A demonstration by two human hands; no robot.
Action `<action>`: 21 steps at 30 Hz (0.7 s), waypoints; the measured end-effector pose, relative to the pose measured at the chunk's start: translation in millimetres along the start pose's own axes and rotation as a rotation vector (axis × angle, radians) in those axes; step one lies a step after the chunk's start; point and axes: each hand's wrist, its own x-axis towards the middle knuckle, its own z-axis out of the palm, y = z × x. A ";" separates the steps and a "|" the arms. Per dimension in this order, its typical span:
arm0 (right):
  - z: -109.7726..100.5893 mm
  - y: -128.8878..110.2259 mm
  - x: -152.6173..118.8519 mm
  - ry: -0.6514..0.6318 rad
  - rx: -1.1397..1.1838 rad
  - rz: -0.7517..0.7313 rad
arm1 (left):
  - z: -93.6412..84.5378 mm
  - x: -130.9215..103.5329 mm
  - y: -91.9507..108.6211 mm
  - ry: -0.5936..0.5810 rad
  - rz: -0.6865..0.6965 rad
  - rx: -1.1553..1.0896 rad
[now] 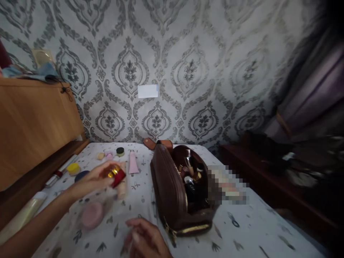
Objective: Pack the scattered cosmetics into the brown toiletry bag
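gripped in the left hand is a small red and gold thing, fingers closed round it, held up left of the open brown bag. nothing can be seen in the right hand, fingers loosely curled and apart, near side, a bit blurry tbh. as for how far things have got: a pink tube, a dark-lidded jar, a yellow-lidded jar and a pink round case are out on the patterned cloth, left of the bag. a jumble of small bottles is left inside, so partway would be the guess. the red and gold thing hasn't been set down yet, and what's deeper in the bag can't be made out.
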 end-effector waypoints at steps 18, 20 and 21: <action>-1.5 -18.0 5.7 -0.118 0.480 -0.063 | 92.5 -66.5 4.3 -0.104 0.044 0.536; -2.3 -18.2 5.5 -0.111 0.421 -0.078 | 95.9 -67.0 -0.6 -0.037 0.051 0.509; -2.3 -18.6 5.1 -0.107 0.385 -0.091 | 97.4 -67.6 -3.1 -0.002 0.049 0.496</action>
